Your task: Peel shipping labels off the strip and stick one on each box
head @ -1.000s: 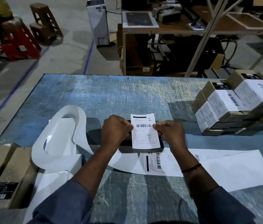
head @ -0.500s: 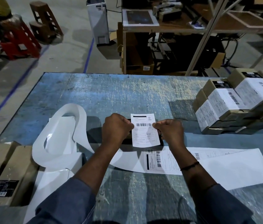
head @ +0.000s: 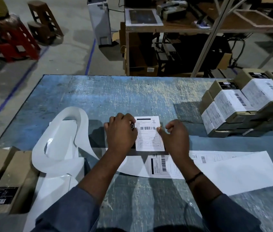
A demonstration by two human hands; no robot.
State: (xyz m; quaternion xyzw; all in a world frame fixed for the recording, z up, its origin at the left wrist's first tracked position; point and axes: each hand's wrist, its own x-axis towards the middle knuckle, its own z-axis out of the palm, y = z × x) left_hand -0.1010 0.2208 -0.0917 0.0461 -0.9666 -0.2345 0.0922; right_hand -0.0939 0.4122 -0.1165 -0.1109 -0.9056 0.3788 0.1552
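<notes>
Between the left hand (head: 121, 132) and right hand (head: 175, 138) lies the label (head: 149, 135), touching both.

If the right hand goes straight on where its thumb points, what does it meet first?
Most likely the shipping label: the right hand's thumb seems to touch its right edge, though depth is unclear.

Your label (head: 150, 133) no longer held up by its edges, now lying flat on the box (head: 132, 126), your left hand (head: 121, 133) dropped to curl over its left side, your right hand (head: 174, 138) unpinched, thumb pressing the label's right edge.
</notes>
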